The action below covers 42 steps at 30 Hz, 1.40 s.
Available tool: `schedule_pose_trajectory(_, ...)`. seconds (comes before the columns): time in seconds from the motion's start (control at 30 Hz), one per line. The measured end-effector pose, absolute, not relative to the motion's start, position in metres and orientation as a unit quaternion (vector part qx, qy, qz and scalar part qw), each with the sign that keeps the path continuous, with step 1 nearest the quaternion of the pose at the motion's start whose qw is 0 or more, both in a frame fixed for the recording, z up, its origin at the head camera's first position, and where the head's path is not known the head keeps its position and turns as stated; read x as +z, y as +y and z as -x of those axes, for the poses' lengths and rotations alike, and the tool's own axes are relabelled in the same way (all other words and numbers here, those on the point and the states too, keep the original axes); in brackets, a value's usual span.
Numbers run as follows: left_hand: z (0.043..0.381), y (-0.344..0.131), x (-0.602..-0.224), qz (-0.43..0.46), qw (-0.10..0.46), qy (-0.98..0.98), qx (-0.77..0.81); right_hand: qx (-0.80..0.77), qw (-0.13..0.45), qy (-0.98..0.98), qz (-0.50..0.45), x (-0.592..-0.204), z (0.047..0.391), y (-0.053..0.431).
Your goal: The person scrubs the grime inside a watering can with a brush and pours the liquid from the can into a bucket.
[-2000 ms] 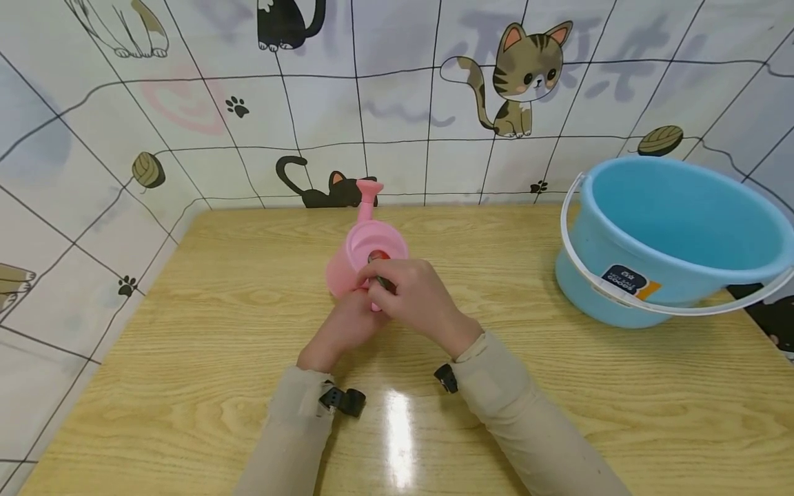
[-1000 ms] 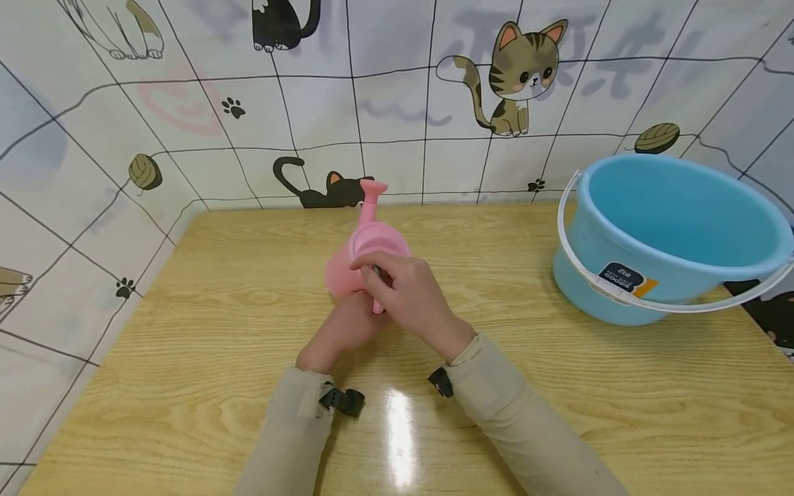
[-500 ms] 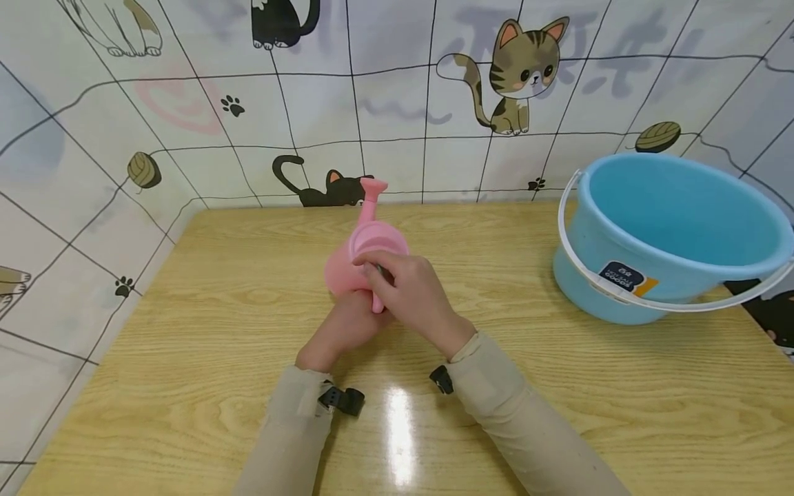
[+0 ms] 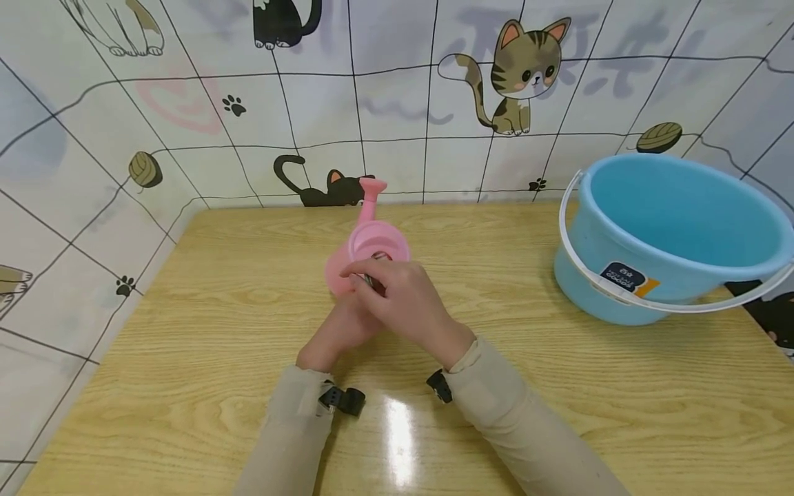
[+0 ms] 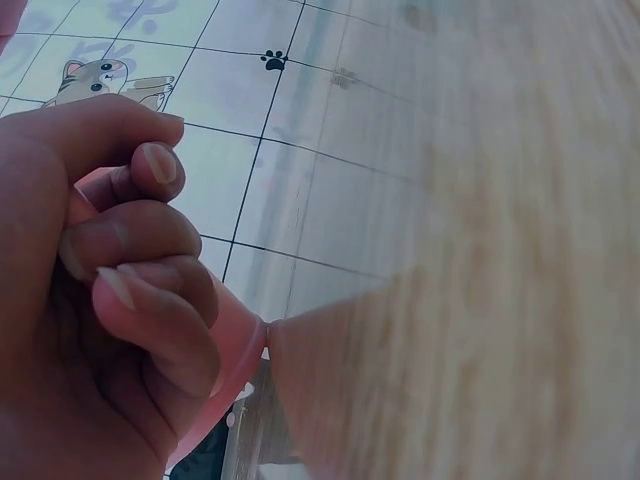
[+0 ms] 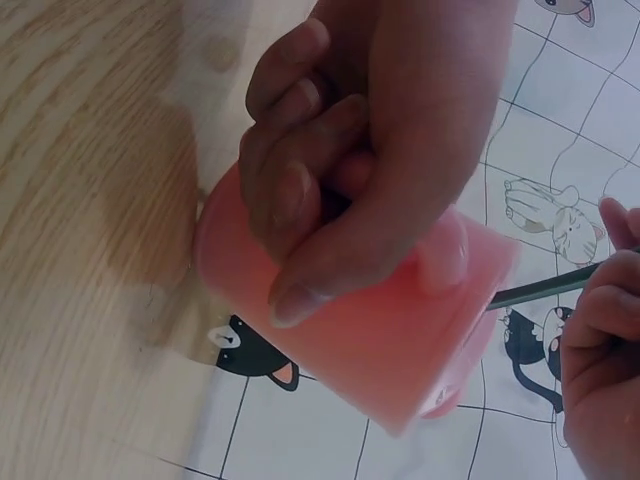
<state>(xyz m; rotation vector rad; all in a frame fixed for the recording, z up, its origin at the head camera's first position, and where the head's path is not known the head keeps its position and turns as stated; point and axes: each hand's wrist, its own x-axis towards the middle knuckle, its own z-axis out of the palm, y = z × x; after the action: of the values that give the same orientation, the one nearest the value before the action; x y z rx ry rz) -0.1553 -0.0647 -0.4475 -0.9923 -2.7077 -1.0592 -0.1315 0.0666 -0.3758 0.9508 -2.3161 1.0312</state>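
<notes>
A pink watering can (image 4: 338, 265) stands on the wooden table (image 4: 205, 358), its spout pointing toward the wall. My left hand (image 4: 344, 322) curls its fingers round the can's handle (image 6: 443, 252), as the right wrist view shows from the side. Over the can's open top, my right hand (image 4: 412, 303) pinches a thin dark green rod (image 6: 540, 288) that runs down into the mouth. Part of something shiny (image 4: 381, 255) shows inside the rim, beyond the right fingers. The rod's lower end is hidden in the can. In the left wrist view, the left fingers (image 5: 135, 235) are tightly bent.
A large light-blue bucket (image 4: 620, 289) with a white handle stands at the right of the table. Behind and to the left rises a white covering (image 4: 397, 103) with a grid and cartoon cats. Dark straps with small devices (image 4: 350, 401) sit on both wrists.
The right hand has shifted slightly to the left over the can's mouth. The shiny piece inside, covered a moment ago, shows again. The left hand and the can stay almost where they were.
</notes>
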Motion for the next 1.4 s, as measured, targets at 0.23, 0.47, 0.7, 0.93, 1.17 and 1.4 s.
schedule_pose_trajectory(0.23, 0.155, -0.063, -0.445, 0.314, 0.021, -0.875, -0.367, 0.34, 0.212, -0.84, -0.367, -0.372, 0.13, 0.069)
schedule_pose_trajectory(0.47, 0.156, -0.063, -0.446, 0.317, 0.019, -0.879, -0.355, 0.365, 0.187, -0.844, -0.346, -0.372, 0.131, 0.069)
schedule_pose_trajectory(0.7, 0.156, -0.062, -0.447, 0.292, 0.001, -0.892, -0.345, 0.414, 0.148, -0.847, -0.298, -0.371, 0.132, 0.072)
schedule_pose_trajectory(0.93, 0.155, -0.061, -0.445, 0.251, -0.026, -0.899, -0.358, 0.436, 0.139, -0.85, -0.261, -0.375, 0.137, 0.073)
schedule_pose_trajectory(1.17, 0.156, -0.06, -0.446, 0.264, 0.0, -0.895, -0.36, 0.437, 0.14, -0.857, -0.232, -0.381, 0.14, 0.073)
schedule_pose_trajectory(1.4, 0.158, -0.061, -0.449, 0.269, 0.011, -0.894, -0.357, 0.422, 0.144, -0.866, -0.227, -0.384, 0.143, 0.072)
